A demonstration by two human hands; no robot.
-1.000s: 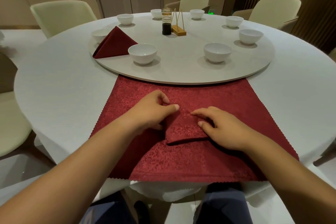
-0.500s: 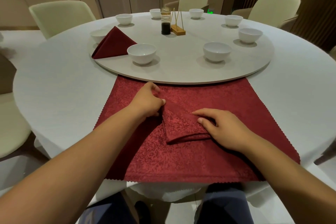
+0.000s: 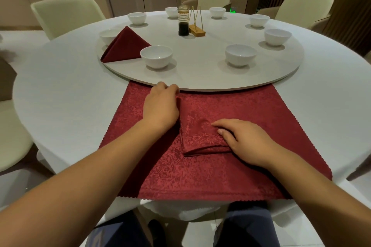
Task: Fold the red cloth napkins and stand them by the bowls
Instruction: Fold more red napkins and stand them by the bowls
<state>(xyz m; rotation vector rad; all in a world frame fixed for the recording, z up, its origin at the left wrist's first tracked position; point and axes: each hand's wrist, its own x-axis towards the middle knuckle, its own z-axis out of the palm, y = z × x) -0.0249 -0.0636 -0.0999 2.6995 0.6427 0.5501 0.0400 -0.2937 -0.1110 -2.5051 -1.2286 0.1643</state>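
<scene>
A folded red napkin (image 3: 200, 126) lies on top of a flat red cloth (image 3: 261, 146) spread at the table's near edge. My left hand (image 3: 160, 104) grips the napkin's far left corner, close to the turntable rim. My right hand (image 3: 247, 142) lies flat on the napkin's near right part, pressing it down. One finished napkin (image 3: 124, 46) stands as a red triangle on the turntable, between two white bowls (image 3: 156, 56) (image 3: 107, 35). Another white bowl (image 3: 240, 54) sits to the right with no napkin beside it.
The grey turntable (image 3: 200, 78) holds several more white bowls around its rim, a dark sauce bottle (image 3: 183, 22) and a wooden holder (image 3: 197, 30) at the centre. Pale chairs (image 3: 66, 14) surround the round white table (image 3: 60, 96).
My left hand has slid away from me along the napkin's left edge, drawing the corner toward the turntable and stretching the fold longer. My right hand has stayed in place.
</scene>
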